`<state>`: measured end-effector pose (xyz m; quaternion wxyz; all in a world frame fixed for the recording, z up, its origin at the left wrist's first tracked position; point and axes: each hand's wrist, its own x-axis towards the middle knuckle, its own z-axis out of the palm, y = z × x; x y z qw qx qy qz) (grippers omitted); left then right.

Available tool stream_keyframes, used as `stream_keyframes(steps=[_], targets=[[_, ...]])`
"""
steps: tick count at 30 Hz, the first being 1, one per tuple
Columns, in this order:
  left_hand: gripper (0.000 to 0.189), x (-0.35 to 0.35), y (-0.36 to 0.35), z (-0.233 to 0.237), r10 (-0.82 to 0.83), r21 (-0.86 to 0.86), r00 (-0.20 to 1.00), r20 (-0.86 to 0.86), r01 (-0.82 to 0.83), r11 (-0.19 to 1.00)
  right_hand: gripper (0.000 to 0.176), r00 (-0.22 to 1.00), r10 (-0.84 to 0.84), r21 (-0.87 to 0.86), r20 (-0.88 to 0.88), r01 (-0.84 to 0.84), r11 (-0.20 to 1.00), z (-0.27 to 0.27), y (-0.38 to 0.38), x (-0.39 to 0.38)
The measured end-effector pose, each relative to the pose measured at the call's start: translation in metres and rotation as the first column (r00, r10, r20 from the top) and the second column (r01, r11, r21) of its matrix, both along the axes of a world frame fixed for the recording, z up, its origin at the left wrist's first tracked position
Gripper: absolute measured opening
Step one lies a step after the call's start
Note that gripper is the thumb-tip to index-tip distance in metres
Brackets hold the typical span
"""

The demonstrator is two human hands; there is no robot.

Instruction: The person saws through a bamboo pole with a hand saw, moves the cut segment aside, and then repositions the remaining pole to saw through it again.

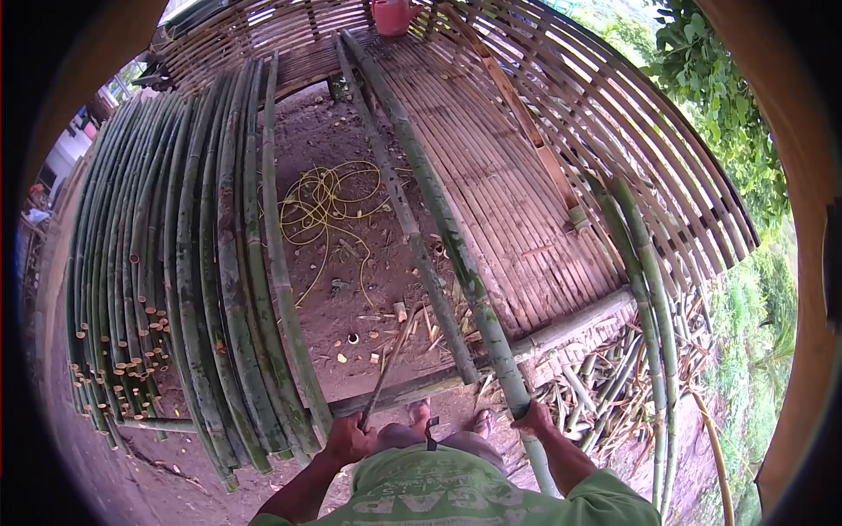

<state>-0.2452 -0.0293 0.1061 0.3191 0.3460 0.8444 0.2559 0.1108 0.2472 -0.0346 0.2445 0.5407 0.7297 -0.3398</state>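
My left hand is closed around the handle of a long, narrow machete, its dark blade slanting up and away over the dirt. At the right, my right hand grips a thick green bamboo pole near its close end. This pole runs from beside my body to the slatted bench at the back and crosses a wooden beam. Just left of it lies a thinner greyish bamboo pole, its near end at the beam. Both my feet stand on the ground below.
Many cut bamboo poles lie in rows at the left. A yellow hose is tangled on the dirt. A bamboo-slat platform with a railing is at the right, a red container at the back. Bamboo scraps pile below the platform.
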Motion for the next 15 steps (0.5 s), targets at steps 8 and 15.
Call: stream_keyframes(steps=[8, 15], targets=[[0.036, -0.017, 0.011, 0.028, -0.121, 0.156, 0.992, -0.043, 0.126, 0.980, 0.069, 0.974, -0.161, 0.141, -0.163, 0.184, 0.973, -0.001, -0.028, -0.013], [0.036, -0.007, 0.042, 0.026, -0.269, 0.036, 0.956, 0.118, 0.266, 0.963, 0.046, 0.925, -0.376, -0.120, 0.061, 0.380, 0.917, 0.025, -0.034, -0.012]])
